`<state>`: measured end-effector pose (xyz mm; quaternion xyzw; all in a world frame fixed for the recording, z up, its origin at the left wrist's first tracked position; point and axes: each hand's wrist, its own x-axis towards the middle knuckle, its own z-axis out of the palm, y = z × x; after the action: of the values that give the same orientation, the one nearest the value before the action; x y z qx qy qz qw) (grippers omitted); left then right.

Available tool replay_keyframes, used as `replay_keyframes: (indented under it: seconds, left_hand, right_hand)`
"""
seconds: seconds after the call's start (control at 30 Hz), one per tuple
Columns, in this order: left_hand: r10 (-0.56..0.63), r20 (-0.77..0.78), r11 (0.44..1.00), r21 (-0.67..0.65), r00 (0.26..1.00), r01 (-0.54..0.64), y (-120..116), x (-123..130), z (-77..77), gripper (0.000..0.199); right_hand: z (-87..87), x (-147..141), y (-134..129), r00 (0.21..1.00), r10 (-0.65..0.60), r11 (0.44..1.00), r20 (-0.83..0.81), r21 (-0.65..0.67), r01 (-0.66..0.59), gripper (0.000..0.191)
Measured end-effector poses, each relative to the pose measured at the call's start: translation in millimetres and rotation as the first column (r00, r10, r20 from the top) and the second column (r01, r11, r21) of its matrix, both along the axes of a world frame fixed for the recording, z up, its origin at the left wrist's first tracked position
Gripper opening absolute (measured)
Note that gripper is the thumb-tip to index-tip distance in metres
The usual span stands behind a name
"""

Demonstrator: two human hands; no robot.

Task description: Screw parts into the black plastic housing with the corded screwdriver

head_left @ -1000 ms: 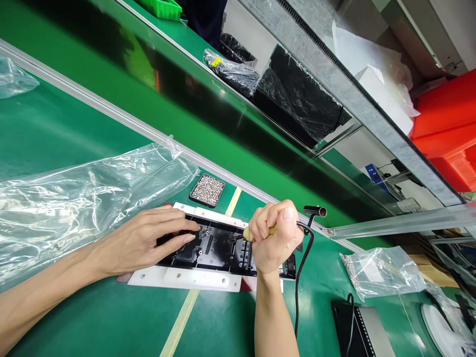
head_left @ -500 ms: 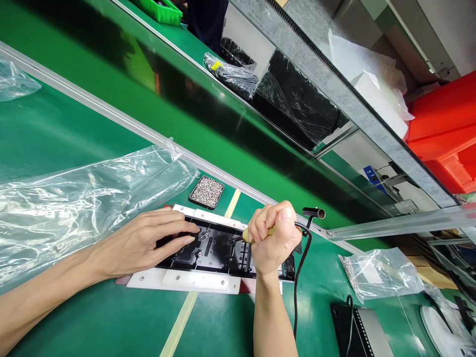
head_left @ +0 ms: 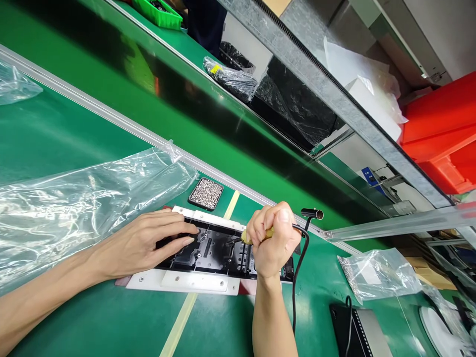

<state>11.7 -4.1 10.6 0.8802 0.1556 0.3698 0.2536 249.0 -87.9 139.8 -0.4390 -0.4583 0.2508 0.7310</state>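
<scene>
A long black plastic part (head_left: 211,250) lies in a white fixture (head_left: 193,281) on the green table. My left hand (head_left: 152,240) rests over the part's left end, fingers apart and fingertips touching it. My right hand (head_left: 273,235) is wrapped round the yellowish handle of a corded soldering iron (head_left: 246,236), whose dark tip points left and down at the middle of the part. Its black cable runs down past my wrist. Behind the fixture sits a small black tray (head_left: 206,193) of tiny metal pieces.
Clear plastic sheeting (head_left: 92,198) covers the left side. A metal tube holder (head_left: 314,214) stands behind my right hand. On the right lie a bag of small metal pieces (head_left: 379,275) and a black and grey device (head_left: 360,332). A metal rail (head_left: 111,114) crosses behind.
The view has shifted very slightly. Both hands and the iron keep almost the same position on the black part.
</scene>
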Motion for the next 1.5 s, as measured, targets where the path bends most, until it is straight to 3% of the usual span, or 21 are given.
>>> replay_keyframes:
  seconds: [0.17, 0.7, 1.0, 1.5]
  left_hand:
    - [0.007, 0.002, 1.000, -0.011, 1.000, -0.007, -0.9, 0.9, 0.7, 0.022]
    - [0.024, -0.027, 1.000, -0.007, 0.999, -0.025, -2.0, -2.2, -1.1, 0.023]
    - [0.011, -0.021, 1.000, 0.006, 1.000, -0.011, -1.9, -1.0, 0.8, 0.024]
    - [0.021, -0.030, 1.000, -0.007, 0.999, -0.021, -1.6, 0.0, -1.4, 0.025]
  right_hand:
    - [0.0, 3.5, -1.7, 0.998, 0.060, 0.998, -0.023, -0.004, -0.061, 0.052]
    - [-2.2, -1.8, -0.1, 0.998, 0.046, 0.998, -0.054, 0.044, -0.044, 0.055]
    - [-0.3, 0.2, -0.7, 0.998, 0.023, 1.000, -0.051, -0.007, -0.024, 0.055]
    - [-3.0, -2.6, 1.4, 0.995, 0.067, 0.996, -0.068, 0.061, -0.063, 0.053]
